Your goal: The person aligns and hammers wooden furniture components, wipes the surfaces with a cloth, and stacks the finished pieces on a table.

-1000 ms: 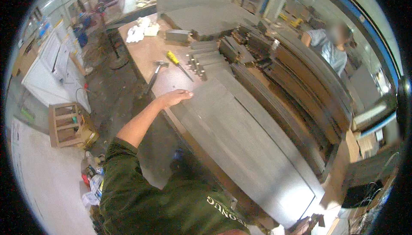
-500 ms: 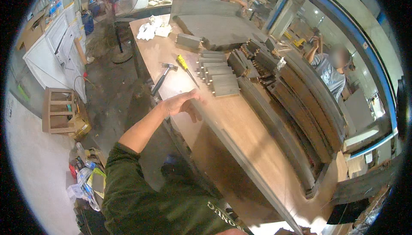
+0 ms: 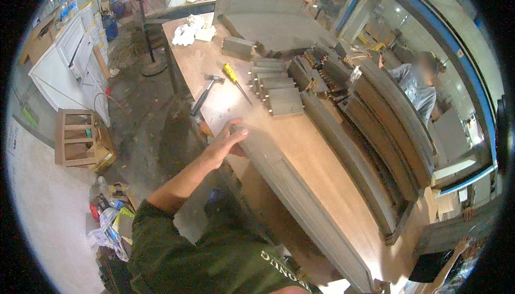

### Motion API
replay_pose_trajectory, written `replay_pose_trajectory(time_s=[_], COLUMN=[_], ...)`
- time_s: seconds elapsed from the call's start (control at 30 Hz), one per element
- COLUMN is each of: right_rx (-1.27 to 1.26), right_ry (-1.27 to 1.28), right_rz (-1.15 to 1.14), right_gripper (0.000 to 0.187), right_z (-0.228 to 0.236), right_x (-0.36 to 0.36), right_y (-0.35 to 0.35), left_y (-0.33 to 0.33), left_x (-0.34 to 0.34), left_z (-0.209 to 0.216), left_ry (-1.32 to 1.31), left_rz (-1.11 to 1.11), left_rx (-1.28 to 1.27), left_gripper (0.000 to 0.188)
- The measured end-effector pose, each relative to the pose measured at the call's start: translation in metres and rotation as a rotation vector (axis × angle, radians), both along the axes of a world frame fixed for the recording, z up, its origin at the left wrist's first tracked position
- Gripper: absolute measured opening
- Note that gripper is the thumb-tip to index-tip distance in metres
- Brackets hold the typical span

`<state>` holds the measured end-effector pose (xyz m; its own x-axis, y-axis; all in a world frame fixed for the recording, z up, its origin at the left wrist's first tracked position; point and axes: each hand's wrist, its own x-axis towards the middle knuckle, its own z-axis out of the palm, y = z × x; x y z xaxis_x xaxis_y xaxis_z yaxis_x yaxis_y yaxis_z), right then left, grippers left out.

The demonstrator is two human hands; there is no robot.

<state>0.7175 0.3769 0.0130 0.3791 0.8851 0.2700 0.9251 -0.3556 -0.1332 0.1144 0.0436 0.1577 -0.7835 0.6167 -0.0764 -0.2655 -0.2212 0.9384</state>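
My left hand [image 3: 228, 145] is closed around the upper end of a long grey wooden board [image 3: 306, 200], which slants down toward the lower right over the workbench [image 3: 332, 181]. A panelled face with a raised edge shows on it. Only a strip of skin, likely my right arm, appears at the lower edge; my right hand is out of sight. Beyond my left hand lie a hammer [image 3: 208, 93] and a yellow-handled screwdriver [image 3: 234, 79]. Short grey wooden pieces with dowels [image 3: 284, 101] sit in a row farther up the bench.
Long curved grey rails [image 3: 394, 144] are stacked along the bench's right side. At its far end are large grey panels [image 3: 279, 31] and white crumpled cloths [image 3: 188, 32]. Co-workers stand beyond and to the right [image 3: 418, 87]; another's hands show at lower right. A wooden frame [image 3: 78, 138] stands left.
The board has rolled so its broad panelled face now shows upward. My left hand has turned with it, thumb now on top, and moved slightly lower and left.
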Motion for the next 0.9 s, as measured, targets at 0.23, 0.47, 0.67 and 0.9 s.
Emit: replay_pose_trajectory(time_s=[0.23, 0.47, 0.67, 0.9], right_rx=[-0.039, -0.111, -0.142, -0.168], right_ry=[-0.041, -0.083, -0.114, -0.144], right_rz=[-0.078, -0.085, -0.118, -0.178], right_gripper=[0.073, 0.072, 0.072, 0.072], right_z=[-0.004, -0.016, -0.016, -0.016], right_x=[0.033, 0.042, 0.046, 0.052], right_y=[-0.011, 0.000, -0.005, -0.011], left_y=[-0.028, -0.037, -0.025, -0.055], left_x=[0.016, 0.037, 0.068, 0.028], left_z=[-0.074, -0.136, -0.151, -0.144], left_ry=[0.373, 0.081, -0.069, -0.208], left_rz=[0.174, 0.492, 0.269, -0.265], left_rx=[-0.848, -0.641, -0.433, -0.318], left_gripper=[0.058, 0.054, 0.049, 0.041])
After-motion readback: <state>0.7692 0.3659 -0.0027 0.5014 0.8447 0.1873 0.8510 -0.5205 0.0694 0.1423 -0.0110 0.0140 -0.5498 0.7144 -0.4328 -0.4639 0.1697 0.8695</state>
